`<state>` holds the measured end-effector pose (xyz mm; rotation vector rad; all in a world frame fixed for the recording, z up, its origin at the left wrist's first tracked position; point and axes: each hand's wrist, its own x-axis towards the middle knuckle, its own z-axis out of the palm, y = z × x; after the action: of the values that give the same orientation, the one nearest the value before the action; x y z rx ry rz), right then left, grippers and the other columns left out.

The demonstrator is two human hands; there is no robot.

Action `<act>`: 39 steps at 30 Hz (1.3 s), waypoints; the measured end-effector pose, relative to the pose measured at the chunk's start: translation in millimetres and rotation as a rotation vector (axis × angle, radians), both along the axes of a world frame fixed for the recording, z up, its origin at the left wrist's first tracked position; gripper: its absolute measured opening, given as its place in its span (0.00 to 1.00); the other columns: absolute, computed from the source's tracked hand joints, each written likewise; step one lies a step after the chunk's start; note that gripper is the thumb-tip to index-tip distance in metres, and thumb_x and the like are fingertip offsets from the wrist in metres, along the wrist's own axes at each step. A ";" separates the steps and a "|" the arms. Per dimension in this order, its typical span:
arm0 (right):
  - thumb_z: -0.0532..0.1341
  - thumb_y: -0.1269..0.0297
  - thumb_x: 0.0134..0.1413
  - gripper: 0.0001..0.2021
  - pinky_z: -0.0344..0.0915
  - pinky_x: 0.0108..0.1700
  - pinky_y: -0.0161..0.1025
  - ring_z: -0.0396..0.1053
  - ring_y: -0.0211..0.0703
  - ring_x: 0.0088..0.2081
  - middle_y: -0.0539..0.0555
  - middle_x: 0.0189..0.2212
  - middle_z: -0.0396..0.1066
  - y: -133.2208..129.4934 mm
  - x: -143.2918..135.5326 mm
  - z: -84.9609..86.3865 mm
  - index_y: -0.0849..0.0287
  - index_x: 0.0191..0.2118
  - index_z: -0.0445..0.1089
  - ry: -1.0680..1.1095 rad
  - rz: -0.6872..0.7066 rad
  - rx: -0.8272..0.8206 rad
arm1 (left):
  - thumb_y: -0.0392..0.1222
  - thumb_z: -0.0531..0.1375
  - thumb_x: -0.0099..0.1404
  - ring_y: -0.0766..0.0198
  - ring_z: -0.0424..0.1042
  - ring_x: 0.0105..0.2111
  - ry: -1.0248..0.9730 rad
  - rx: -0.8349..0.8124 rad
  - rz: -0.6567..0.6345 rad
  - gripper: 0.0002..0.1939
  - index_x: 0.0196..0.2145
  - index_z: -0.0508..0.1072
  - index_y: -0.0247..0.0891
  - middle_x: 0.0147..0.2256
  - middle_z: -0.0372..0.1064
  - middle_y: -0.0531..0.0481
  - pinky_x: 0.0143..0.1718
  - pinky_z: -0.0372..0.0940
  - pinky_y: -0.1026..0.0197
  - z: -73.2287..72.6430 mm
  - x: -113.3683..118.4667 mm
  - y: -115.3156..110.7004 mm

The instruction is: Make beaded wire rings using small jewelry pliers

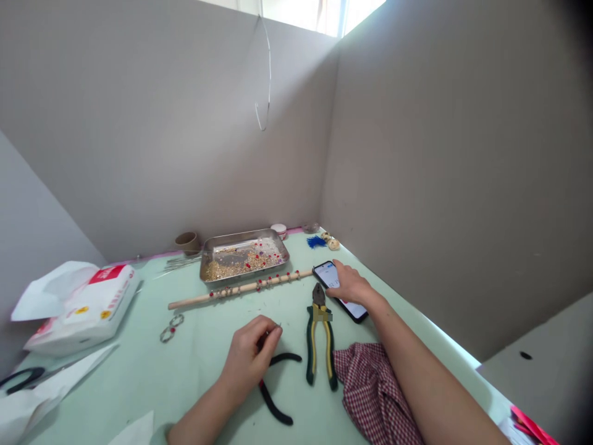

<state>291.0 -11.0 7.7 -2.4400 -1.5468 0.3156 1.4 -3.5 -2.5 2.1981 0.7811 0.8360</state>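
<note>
My left hand is closed in a pinch above the table; a tiny bit of something shows at the fingertips, too small to name. Under and beside it lie black-handled pliers, their head hidden by the hand. My right hand rests over the right edge of a black phone with a lit screen, fingers apart. Between the hands lie green-and-yellow pliers, jaws away from me. Behind them a wooden rod carries several small rings with red beads. Two joined wire rings sit near its left end.
A metal tray of beads stands at the back, beside a brown cup and a white-lidded jar. Tissues and scissors are left, a checked cloth right. Grey partitions enclose the table.
</note>
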 end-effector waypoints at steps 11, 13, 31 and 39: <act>0.51 0.56 0.58 0.22 0.59 0.49 0.45 0.65 0.52 0.50 0.64 0.51 0.66 -3.8 7.7 21.3 0.64 0.53 0.64 -0.011 0.000 0.306 | 0.49 0.52 0.64 0.67 0.61 0.20 -0.042 -0.184 0.108 0.15 0.26 0.67 0.37 0.19 0.62 0.53 0.25 0.57 0.64 -0.3 -0.8 4.5; 0.49 0.58 0.60 0.18 0.60 0.48 0.39 0.67 0.45 0.46 0.58 0.47 0.70 -6.0 -8.1 28.6 0.59 0.51 0.66 0.004 0.070 0.372 | 0.51 0.53 0.63 0.67 0.59 0.18 -0.073 -0.254 0.169 0.15 0.27 0.68 0.37 0.15 0.58 0.56 0.24 0.56 0.65 0.0 -2.4 7.6; 0.51 0.57 0.58 0.16 0.57 0.33 0.35 0.70 0.47 0.38 0.56 0.37 0.75 -17.7 10.5 42.7 0.56 0.40 0.75 -0.144 -0.016 0.211 | 0.38 0.56 0.56 0.57 0.63 0.34 0.352 0.217 0.405 0.04 0.29 0.61 0.39 0.32 0.63 0.48 0.35 0.59 0.58 -1.7 -38.9 48.5; 0.52 0.58 0.56 0.17 0.57 0.31 0.37 0.71 0.49 0.37 0.58 0.36 0.76 -26.6 31.9 16.2 0.57 0.40 0.76 -0.126 -0.095 0.134 | 0.37 0.51 0.60 0.56 0.65 0.34 0.404 0.208 0.397 0.02 0.29 0.61 0.39 0.33 0.64 0.46 0.35 0.59 0.57 -1.5 -41.5 71.0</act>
<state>322.9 -37.7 23.9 -2.4594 -1.4426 0.0406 -40.1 67.5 -4.0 2.4757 1.4174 0.6842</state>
